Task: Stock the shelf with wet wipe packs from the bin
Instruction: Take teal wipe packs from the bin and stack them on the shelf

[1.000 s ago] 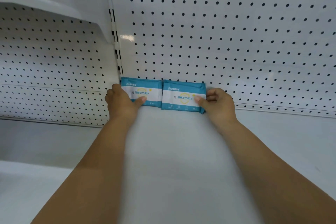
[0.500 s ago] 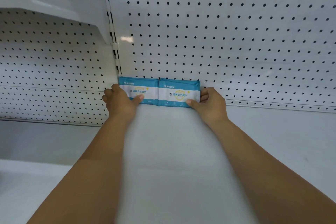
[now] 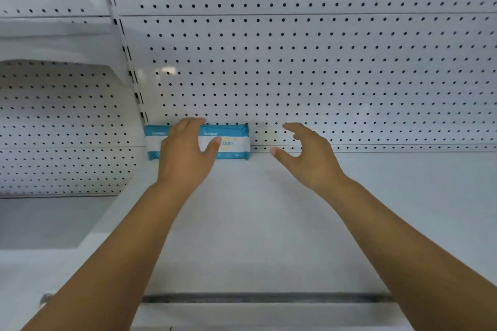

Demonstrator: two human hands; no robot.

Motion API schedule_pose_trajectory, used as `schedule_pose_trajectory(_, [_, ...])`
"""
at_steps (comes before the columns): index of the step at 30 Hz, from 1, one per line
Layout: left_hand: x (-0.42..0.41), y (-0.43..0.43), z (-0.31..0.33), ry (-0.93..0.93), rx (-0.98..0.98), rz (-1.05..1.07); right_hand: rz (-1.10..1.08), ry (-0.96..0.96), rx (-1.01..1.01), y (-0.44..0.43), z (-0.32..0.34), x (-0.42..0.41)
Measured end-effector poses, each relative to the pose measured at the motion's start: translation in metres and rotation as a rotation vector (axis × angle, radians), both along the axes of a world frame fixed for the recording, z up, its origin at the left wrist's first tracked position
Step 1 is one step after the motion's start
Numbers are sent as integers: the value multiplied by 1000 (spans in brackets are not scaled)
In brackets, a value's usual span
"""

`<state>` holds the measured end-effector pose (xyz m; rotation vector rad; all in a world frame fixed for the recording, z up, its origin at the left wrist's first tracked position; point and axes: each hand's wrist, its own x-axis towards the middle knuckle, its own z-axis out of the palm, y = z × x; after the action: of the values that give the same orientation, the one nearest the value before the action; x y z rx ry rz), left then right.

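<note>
I count two wet wipe packs, blue and white, standing on edge side by side against the pegboard back panel (image 3: 309, 67), left of centre in the frame. The corner pack (image 3: 153, 142) sits hard by the slotted upright (image 3: 128, 62), and the outer pack (image 3: 234, 142) touches it on the frame's right. I also count two hands, both bare. From the outer pack the white shelf (image 3: 255, 236) stretches to the right edge of the frame and forward to its front lip in the lower frame. A neighbouring shelf (image 3: 40, 220) lies at the far left, beyond the upright. The left hand (image 3: 185, 153) is in front of the seam between the packs, fingers straight over their top edge and thumb across the outer pack's face, gripping nothing; I cannot tell whether it touches them. The right hand (image 3: 309, 153) hangs to the right of the packs, apart from them, fingers spread and loosely curved, holding nothing
</note>
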<state>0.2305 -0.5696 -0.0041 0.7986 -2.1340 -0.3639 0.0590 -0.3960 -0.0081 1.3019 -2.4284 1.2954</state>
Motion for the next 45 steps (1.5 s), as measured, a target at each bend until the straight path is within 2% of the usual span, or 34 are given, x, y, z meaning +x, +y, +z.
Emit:
schedule_pose_trajectory(8, [-19,125,-10,-49,43,-263,-94,181,134,136,3,-11])
schedule_pose_trajectory(17, [-87,272,-13,-99,48,-616,-365,189,277,325,-3,-33])
schedule_pose_trajectory(27, [-138,437,-31,-110,49,-981,-704,87,348,508,-16,-13])
schedule_pose_trajectory(35, [-152,535,-81,-168,87,-1201,-881,-77,411,613,-57,22])
schedule_pose_trajectory(39, [-160,565,-117,-266,107,-1262,-891,-191,464,645,-93,29])
schedule_pose_trajectory(45, [-174,584,-173,-396,165,-1205,-799,-367,541,658,-144,22])
